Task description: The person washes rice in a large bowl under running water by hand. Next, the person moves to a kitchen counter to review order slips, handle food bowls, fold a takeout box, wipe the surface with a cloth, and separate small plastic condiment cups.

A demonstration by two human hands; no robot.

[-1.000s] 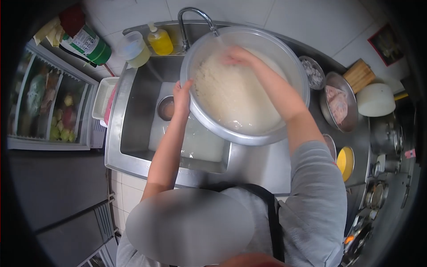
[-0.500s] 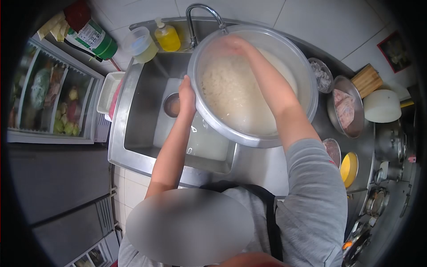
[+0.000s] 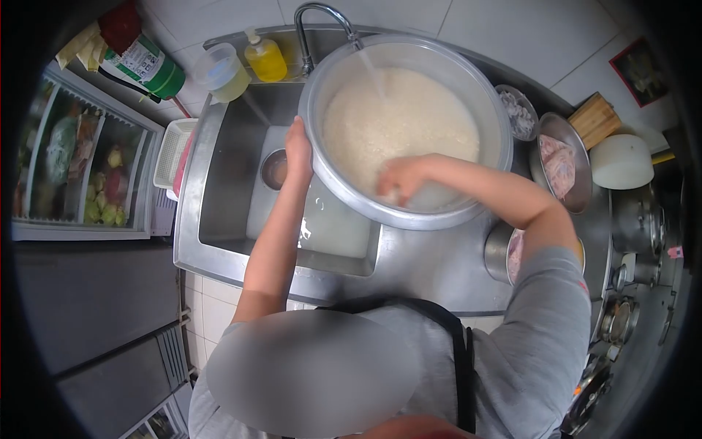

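A big round metal basin (image 3: 351, 197) tilts over the sink's right side, holding pale grains, which look like rice (image 3: 380, 117), under cloudy water. Water runs into it from the curved faucet (image 3: 322, 7). My left hand (image 3: 298, 150) is closed on the basin's left rim. Inside the basin, near its front edge, my right hand (image 3: 401, 179) has bent fingers dipping into the grains; its fingertips are partly hidden in the water.
Left of the basin is the steel sink (image 3: 212, 212) with whitish water. Behind stand a plastic tub (image 3: 227, 77) and a yellow soap bottle (image 3: 266, 62). On the right are bowls of meat (image 3: 558, 164), a wooden board (image 3: 594, 121) and a white round block (image 3: 621, 162).
My right hand has come from the back of the basin, under the faucet, to its front edge. The water stream now shows. My left hand stays at the rim.
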